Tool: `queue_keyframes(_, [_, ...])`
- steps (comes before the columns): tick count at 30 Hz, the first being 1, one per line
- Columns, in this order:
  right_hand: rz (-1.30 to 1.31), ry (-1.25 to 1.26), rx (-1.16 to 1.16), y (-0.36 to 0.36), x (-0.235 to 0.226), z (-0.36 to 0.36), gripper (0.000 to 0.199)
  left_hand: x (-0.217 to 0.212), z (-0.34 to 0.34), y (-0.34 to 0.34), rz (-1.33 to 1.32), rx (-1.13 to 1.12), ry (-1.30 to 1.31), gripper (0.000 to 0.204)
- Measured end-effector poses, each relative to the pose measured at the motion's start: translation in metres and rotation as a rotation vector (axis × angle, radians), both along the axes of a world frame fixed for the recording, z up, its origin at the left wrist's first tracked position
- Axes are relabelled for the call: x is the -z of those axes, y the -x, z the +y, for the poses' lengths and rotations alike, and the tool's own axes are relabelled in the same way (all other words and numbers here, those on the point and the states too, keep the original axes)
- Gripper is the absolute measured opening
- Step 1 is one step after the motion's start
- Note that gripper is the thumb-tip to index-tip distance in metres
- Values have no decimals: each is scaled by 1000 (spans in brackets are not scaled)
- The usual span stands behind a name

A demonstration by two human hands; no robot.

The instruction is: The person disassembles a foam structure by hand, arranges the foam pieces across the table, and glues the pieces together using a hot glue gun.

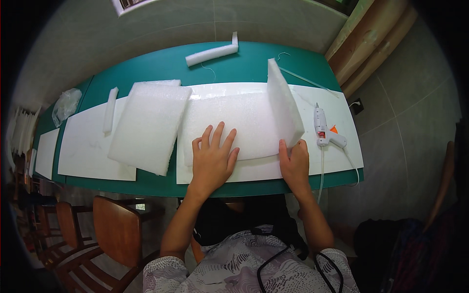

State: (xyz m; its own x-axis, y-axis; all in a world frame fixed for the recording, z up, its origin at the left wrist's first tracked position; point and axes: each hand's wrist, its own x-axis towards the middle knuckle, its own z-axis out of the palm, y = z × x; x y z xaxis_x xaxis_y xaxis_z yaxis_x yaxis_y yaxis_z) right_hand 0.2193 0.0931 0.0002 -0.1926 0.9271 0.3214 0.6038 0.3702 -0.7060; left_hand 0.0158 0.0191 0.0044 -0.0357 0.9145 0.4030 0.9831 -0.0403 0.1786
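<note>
Currently one foam panel (284, 103) is standing, right hand (296, 163) clamping its near corner thumb-to-fingers, left hand (211, 161) resting spread-fingered on flat sheet (232, 117), spare panel (149, 127) lying unraised.

Passable over green tabletop (251, 66) between white board (337, 110) and bent foam strip (212, 54) | blocked rightward from flat foam sheet (239, 112) by upright foam panel (285, 105), gripped low by right hand (296, 158) | farther right, by glue gun (320, 122) | leftward, by overlapping foam slabs (151, 122)

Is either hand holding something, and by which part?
The right hand holds the upright foam panel by its lower near corner; the left hand rests spread on the flat foam sheet.
</note>
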Motion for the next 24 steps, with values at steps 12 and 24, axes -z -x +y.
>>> queue_keyframes(12, [31,60,-86,-10,-7,6,28,2,0,1,24,-1,5,42])
queue_keyframes(24, [-105,61,-144,-15,-20,11,24,-56,38,-23,-339,314,-6,60])
